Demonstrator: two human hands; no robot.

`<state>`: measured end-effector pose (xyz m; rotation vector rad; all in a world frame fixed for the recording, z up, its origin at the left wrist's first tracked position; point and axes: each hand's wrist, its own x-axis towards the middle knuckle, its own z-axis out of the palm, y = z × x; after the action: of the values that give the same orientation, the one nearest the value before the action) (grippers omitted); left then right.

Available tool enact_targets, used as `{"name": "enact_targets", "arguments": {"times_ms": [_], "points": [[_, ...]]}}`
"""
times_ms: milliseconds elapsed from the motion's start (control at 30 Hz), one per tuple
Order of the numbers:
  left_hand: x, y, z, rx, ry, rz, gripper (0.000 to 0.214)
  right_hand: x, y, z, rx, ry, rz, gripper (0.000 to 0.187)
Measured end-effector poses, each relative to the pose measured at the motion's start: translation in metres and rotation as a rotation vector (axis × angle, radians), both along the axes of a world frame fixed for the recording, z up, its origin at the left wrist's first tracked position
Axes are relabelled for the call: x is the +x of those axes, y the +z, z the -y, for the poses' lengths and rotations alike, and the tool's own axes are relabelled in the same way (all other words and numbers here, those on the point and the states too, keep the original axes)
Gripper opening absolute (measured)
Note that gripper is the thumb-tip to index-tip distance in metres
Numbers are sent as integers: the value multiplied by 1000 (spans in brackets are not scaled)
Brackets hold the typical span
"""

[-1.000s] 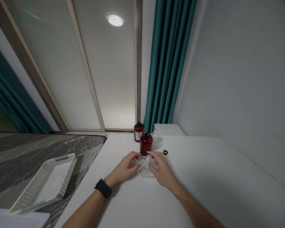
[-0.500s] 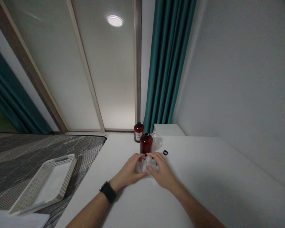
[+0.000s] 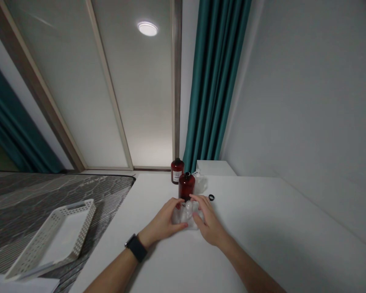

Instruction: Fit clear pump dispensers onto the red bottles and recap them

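On the white table (image 3: pixel 262 228), my left hand (image 3: pixel 164 219) and my right hand (image 3: pixel 208 219) both grip a small clear plastic bag (image 3: pixel 186 213) with something pale inside that I cannot make out. My fingers are curled round its two sides. Just behind the bag stands a dark red bottle (image 3: pixel 186 185) with no cap. A second dark red bottle (image 3: pixel 177 171), capped and labelled, stands further back. A small black ring-shaped cap (image 3: pixel 211 197) lies on the table right of the near bottle. A black watch (image 3: pixel 136 247) is on my left wrist.
Crumpled clear plastic (image 3: pixel 200 182) lies behind the near bottle. A white perforated tray (image 3: pixel 53 238) rests on a grey patterned surface (image 3: pixel 33 195) at the left. Teal curtains (image 3: pixel 215 81) hang behind the table, and a white wall runs along its right side.
My hands have drawn closer together round the clear bag, which now looks more bunched up. The bottles, cap and tray have stayed put.
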<state>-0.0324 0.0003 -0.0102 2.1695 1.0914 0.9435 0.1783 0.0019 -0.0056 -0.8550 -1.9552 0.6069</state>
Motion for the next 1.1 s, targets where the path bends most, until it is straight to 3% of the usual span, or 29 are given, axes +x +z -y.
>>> {"name": "enact_targets", "arguments": {"times_ms": [300, 733, 867, 1100], "points": [[-1, 7, 2, -3, 18, -32, 64, 8, -9, -17, 14, -124, -23, 31], [-2, 5, 1, 14, 11, -52, 65, 9, -11, -23, 66, -114, 27, 24], [-2, 7, 2, 9, 17, -50, 63, 31, -16, -43, 134, -313, 218, 25], [-1, 6, 0, -9, 7, -62, 62, 69, -42, -71, 64, -509, 392, 33]]}}
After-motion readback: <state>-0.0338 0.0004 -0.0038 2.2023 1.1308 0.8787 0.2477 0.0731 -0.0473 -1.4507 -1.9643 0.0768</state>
